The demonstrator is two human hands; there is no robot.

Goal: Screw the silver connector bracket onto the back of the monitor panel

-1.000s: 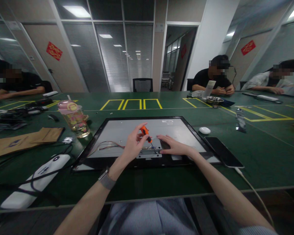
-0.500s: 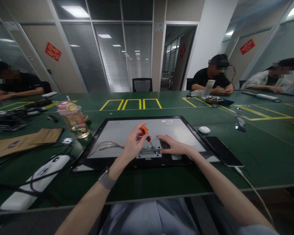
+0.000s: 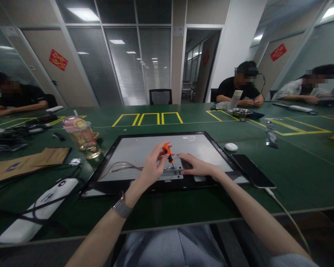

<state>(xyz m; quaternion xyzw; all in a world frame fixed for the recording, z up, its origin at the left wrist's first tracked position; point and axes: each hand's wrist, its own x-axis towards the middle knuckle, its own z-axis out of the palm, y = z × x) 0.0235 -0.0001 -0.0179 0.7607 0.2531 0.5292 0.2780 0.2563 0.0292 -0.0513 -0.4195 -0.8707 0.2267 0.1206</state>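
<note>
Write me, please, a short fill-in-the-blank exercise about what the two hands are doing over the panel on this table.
1. The left hand holds a small screwdriver with an ____ handle.
2. The right hand rests flat on the display panel, which lies on a ____ table.
3. The dark phone lies to the ____ of the display panel.
Missing words: orange; green; right.
</note>
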